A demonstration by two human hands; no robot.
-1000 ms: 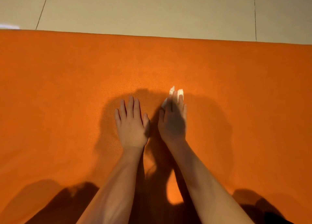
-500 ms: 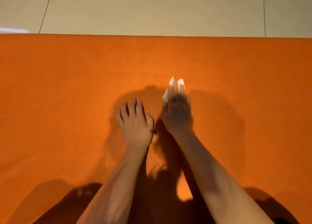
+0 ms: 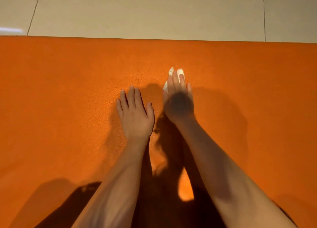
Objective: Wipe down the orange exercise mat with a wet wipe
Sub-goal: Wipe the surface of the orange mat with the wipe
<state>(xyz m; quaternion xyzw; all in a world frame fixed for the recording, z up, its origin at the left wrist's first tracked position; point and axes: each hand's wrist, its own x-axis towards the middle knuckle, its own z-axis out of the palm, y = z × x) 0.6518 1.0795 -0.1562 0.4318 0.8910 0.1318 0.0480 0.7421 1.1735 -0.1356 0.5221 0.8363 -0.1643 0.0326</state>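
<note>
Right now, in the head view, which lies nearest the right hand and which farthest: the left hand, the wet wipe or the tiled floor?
1. wet wipe: pressed under the fingers of the right hand, touching them.
2. left hand: just to its left, flat on the orange mat.
3. tiled floor: ahead, beyond the mat's far edge.

Single head view looks steeply down, close over the orange mat (image 3: 68,99), floor (image 3: 154,11) beyond
</note>
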